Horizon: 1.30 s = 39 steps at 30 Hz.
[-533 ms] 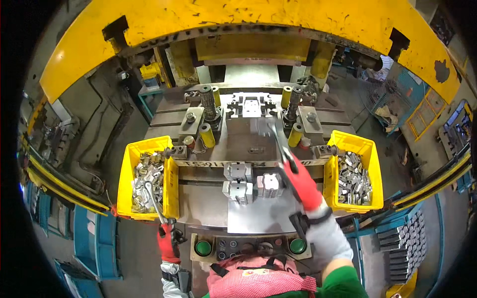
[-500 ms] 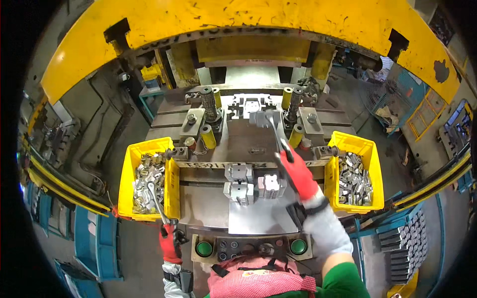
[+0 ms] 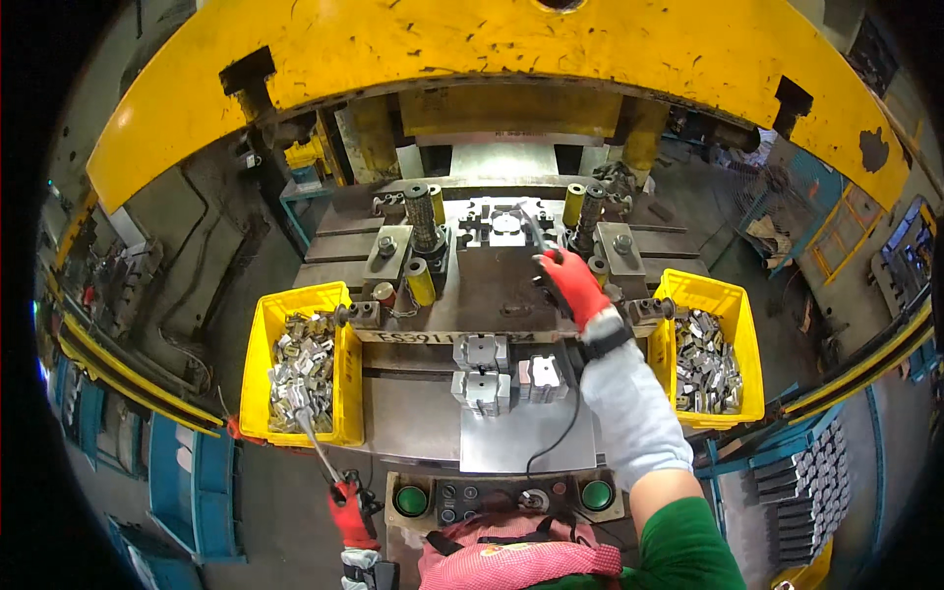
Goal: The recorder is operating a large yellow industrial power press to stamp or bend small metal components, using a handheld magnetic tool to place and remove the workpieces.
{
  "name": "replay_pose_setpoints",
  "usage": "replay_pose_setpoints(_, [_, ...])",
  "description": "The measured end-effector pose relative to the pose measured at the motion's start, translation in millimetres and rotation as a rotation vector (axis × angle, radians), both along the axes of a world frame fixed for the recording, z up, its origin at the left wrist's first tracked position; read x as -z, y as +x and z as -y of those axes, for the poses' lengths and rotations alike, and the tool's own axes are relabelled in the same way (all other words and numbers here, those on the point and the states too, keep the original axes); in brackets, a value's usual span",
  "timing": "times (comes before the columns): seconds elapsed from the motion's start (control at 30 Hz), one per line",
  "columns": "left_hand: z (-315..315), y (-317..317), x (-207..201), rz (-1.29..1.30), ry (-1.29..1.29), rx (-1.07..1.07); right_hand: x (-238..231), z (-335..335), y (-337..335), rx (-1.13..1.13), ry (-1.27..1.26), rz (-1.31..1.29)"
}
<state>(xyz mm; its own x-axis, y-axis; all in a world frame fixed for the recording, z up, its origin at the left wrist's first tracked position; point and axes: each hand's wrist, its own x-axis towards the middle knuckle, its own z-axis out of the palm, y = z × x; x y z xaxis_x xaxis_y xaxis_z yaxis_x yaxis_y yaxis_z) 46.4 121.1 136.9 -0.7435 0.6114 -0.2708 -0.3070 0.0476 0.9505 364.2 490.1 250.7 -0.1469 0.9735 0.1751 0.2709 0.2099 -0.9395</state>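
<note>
My left hand (image 3: 354, 513), in a red glove, is closed around the handle of a long thin metal tool (image 3: 321, 448). The tip of that tool is at the near side of the left yellow bin (image 3: 254, 374), which holds small metal pieces (image 3: 301, 369). My right hand (image 3: 578, 287), also red-gloved, reaches forward and grips a second long metal tool (image 3: 536, 229). Its far end is over the right part of the bright die (image 3: 474, 232); whether it touches anything there I cannot tell. Stacked grey metal blocks (image 3: 482, 391) stand on the metal plate (image 3: 526, 442) in front.
Guide posts (image 3: 423, 218) flank the die beneath a large yellow press frame (image 3: 492, 44). A right yellow bin (image 3: 752, 379) holds more metal pieces. Nearest me is a control panel (image 3: 472, 497) with green buttons (image 3: 411, 500). A dark cable (image 3: 560, 438) hangs by my right arm.
My right hand has moved forward toward the die; the flat grey part at its tool's end no longer shows there. My left hand and its tool have drawn back toward me.
</note>
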Motion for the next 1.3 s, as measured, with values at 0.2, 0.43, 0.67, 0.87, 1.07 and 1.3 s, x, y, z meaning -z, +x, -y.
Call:
replay_pose_setpoints(0.2, [56.1,-43.3,122.8,-0.145,-0.155,-0.390,59.8,176.0,114.0,0.770,0.239,-0.111])
replay_pose_setpoints(0.43, [83.9,-57.8,218.4,-0.175,-0.657,0.418,198.2,346.4,217.4,1.215,-0.136,-0.242])
replay_pose_setpoints(0.67, [40.4,-73.9,270.6,-0.344,-1.120,0.683,321.8,364.0,161.4,0.733,-0.680,0.130])
replay_pose_setpoints(0.87, [26.6,-52.7,247.7,-0.615,-1.126,0.626,362.5,363.1,167.1,0.733,-0.725,0.355])
replay_pose_setpoints(1.07, [38.4,-56.6,270.0,-0.662,-1.069,0.441,303.1,356.0,145.5,0.720,-0.783,0.428])
replay_pose_setpoints(1.3, [35.1,-60.1,269.5,-0.454,-0.942,0.377,308.1,356.6,148.4,0.769,-0.816,0.538])
